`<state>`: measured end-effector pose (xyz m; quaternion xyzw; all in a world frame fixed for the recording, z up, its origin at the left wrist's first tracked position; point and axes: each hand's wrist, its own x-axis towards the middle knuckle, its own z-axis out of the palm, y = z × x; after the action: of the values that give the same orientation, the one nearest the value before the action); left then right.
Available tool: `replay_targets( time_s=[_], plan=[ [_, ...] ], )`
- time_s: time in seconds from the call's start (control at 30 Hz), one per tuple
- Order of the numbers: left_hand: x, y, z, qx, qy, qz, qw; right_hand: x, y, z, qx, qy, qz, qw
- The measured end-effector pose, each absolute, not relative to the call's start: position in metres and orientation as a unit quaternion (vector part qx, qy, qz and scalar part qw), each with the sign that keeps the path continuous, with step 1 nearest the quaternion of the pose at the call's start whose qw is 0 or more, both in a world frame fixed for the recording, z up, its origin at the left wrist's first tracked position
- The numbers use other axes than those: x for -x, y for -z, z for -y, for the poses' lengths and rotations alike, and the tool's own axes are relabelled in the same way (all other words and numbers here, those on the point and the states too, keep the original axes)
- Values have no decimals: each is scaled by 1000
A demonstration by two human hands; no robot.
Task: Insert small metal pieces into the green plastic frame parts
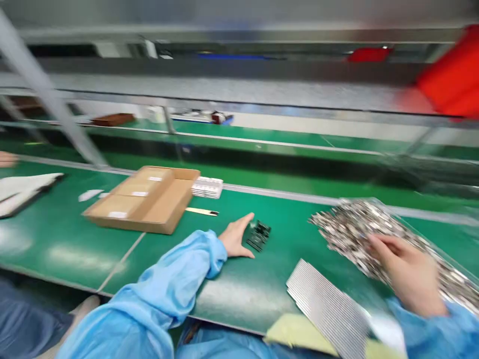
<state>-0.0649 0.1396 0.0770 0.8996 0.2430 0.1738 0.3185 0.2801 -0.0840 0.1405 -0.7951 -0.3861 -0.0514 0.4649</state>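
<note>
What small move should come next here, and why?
Probably closing the left hand lightly on the dark boards to steady them: its thumb and fingers are spread open right beside them. The right hand is busy at the pile of metal pieces; blur hides whether it grips one.

- You can't tell whether your blurred right hand (411, 274) grips any metal pieces (352, 224) (too smeared to count).
- Your view's left edge cuts off another person's hand (6, 159).

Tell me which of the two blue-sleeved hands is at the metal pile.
The right hand is at the metal pile; the left hand is spread beside the dark boards.
</note>
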Motion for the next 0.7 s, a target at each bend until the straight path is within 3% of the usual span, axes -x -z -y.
replay_targets(
  time_s=[0.13,0.27,0.4,0.57,0.7],
  plan=[
    [49,-71,-154,-904,-135,-188,360,-187,-164,109,726,-117,321,596],
    [45,-70,-151,-897,-150,-187,371,-119,-143,123,672,-229,295,640],
    [50,-66,-127,-826,-221,-212,473,-84,-119,123,623,-310,263,669],
    [56,-67,-66,-690,-191,-196,670,-65,-108,118,614,-306,271,676],
    [61,-71,-27,-650,-166,-158,725,-52,-107,125,619,-263,284,683]
  ],
)
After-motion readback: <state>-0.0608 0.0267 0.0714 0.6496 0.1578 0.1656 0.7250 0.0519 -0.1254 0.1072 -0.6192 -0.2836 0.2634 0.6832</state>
